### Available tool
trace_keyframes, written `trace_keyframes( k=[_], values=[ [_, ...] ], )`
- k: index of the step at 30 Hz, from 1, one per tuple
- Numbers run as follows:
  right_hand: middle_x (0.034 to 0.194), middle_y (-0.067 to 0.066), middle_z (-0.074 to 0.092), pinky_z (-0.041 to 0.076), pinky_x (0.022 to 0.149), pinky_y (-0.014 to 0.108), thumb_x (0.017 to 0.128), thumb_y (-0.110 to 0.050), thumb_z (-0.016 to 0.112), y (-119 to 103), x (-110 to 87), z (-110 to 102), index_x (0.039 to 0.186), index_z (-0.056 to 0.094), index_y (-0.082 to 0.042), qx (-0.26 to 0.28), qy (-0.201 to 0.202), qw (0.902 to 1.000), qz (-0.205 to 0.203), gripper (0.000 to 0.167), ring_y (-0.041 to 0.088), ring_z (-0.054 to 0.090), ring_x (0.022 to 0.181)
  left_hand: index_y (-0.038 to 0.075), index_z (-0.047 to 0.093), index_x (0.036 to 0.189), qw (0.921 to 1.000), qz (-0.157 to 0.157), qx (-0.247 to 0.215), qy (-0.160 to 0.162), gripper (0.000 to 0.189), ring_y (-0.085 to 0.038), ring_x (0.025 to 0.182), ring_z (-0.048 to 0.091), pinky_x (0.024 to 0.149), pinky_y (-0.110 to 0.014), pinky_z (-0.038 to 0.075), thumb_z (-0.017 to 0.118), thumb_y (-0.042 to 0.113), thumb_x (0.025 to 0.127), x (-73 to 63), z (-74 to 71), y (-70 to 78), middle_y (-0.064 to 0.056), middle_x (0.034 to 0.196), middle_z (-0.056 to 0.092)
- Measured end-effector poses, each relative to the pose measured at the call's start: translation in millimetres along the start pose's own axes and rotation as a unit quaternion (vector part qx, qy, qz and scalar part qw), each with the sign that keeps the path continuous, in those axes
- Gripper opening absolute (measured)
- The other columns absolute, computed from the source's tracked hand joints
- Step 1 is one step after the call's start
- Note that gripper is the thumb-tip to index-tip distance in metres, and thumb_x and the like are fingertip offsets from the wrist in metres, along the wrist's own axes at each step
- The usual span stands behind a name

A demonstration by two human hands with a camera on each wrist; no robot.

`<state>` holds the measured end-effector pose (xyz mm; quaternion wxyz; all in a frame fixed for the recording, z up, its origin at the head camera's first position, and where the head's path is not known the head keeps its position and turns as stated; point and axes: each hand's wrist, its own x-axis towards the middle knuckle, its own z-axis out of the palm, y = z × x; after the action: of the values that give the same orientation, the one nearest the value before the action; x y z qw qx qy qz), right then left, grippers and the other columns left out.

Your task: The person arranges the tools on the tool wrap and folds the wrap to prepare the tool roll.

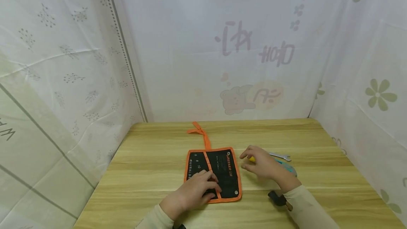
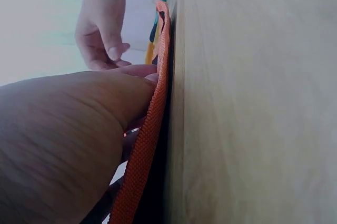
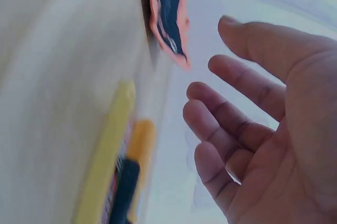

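A black tool pouch (image 1: 224, 172) with orange trim lies flat on the table, printed with white numbers and orange lettering. My left hand (image 1: 196, 191) rests on its lower part, fingers loosely bent, fingertips on the fabric near the orange middle strip. In the left wrist view the pouch's orange edge (image 2: 152, 113) runs beside those fingers. To the right of the pouch my right hand (image 1: 262, 163) hovers with fingers spread and nothing between them. Partly hidden behind it are a metal wrench (image 1: 281, 156) and a teal-and-grey tool (image 1: 288, 167).
Orange tie straps (image 1: 206, 139) stretch from the pouch's top toward the back of the table (image 1: 152, 165). In the right wrist view, a yellow tool part (image 3: 108, 155) and an orange one (image 3: 142, 139) lie below the hand. Patterned curtains (image 1: 190, 45) enclose the back and sides.
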<state>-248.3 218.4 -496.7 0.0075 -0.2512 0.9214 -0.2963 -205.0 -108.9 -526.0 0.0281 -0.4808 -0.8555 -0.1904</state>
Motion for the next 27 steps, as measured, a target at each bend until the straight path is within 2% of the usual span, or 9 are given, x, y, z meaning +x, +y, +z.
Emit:
trace_keyframes(
  k=[6, 14, 21, 27],
  values=[
    [0.120, -0.003, 0.064, 0.056, 0.086, 0.048, 0.097, -0.026, 0.079, 20, -4.3, -20, 0.120, 0.075, -0.015, -0.030, 0.040, 0.9979, 0.041, 0.026, 0.027, 0.064, 0.106, 0.035, 0.076, 0.117, 1.0000, -0.007, 0.002, 0.001, 0.023, -0.007, 0.102, 0.052, 0.091, -0.030, 0.050, 0.077, 0.023, 0.098, -0.1, 0.3, 0.7, 0.008, 0.125, 0.059],
    [0.122, 0.003, 0.065, 0.055, 0.084, 0.053, 0.099, -0.027, 0.076, 46, -17.7, -48, 0.122, 0.074, -0.015, -0.034, 0.090, 0.9904, 0.100, 0.027, 0.031, 0.063, 0.109, 0.037, 0.075, 0.114, 0.9998, -0.022, -0.001, -0.002, 0.021, -0.006, 0.104, 0.052, 0.094, -0.031, 0.050, 0.077, 0.024, 0.098, 0.3, 1.2, 2.2, 0.012, 0.123, 0.058],
    [0.126, 0.011, 0.063, 0.054, 0.087, 0.057, 0.101, -0.025, 0.073, 67, -26.6, -61, 0.129, 0.071, -0.008, -0.041, 0.088, 0.9855, 0.139, 0.033, 0.037, 0.062, 0.113, 0.037, 0.073, 0.114, 0.9997, -0.024, -0.007, -0.004, 0.021, -0.007, 0.105, 0.052, 0.096, -0.033, 0.050, 0.077, 0.023, 0.098, 0.8, 0.8, 1.4, 0.013, 0.124, 0.058],
    [0.130, 0.019, 0.062, 0.053, 0.090, 0.059, 0.101, -0.020, 0.072, 84, -33.3, -65, 0.132, 0.069, -0.002, -0.016, 0.077, 0.9844, 0.157, 0.036, 0.039, 0.062, 0.114, 0.036, 0.073, 0.114, 0.9998, -0.020, -0.008, 0.000, 0.020, -0.006, 0.103, 0.052, 0.094, -0.032, 0.050, 0.077, 0.024, 0.098, 0.1, 0.7, 1.8, 0.012, 0.123, 0.058]
  ],
)
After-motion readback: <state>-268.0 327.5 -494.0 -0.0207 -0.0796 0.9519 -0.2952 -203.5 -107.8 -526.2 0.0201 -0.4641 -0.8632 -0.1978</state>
